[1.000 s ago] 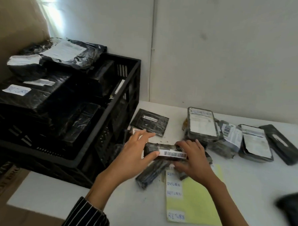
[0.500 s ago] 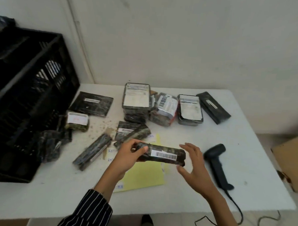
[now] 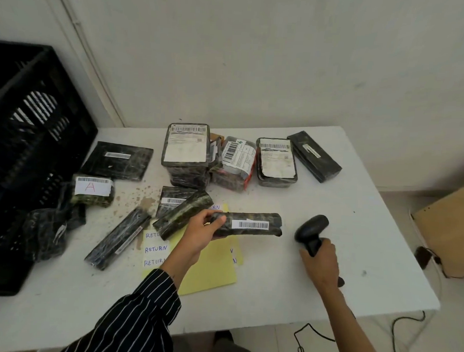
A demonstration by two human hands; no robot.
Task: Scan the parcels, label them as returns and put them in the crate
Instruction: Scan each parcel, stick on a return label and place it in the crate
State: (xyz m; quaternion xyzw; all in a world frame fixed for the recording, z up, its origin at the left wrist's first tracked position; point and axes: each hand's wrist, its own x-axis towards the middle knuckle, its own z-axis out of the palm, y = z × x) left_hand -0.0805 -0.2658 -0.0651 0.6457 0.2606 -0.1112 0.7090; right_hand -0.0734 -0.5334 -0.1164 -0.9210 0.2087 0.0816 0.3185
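Awaiting scan: parcel (image 3: pixel 249 231) is clamped at its end by left grip (image 3: pixel 199 235) | scanner (image 3: pixel 312 227) is clasped by right grip (image 3: pixel 319 262) | judged light, slick

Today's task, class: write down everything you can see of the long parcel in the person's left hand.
The parcel is a long, narrow block wrapped in dark, crinkled plastic film. A white barcode label sits on its upturned face, right of centre. It lies roughly level, lengthwise left to right, apparently held above the table and yellow sheet. The left hand grips its left end, thumb over the top. The scanner in the right hand is apart, to its right.
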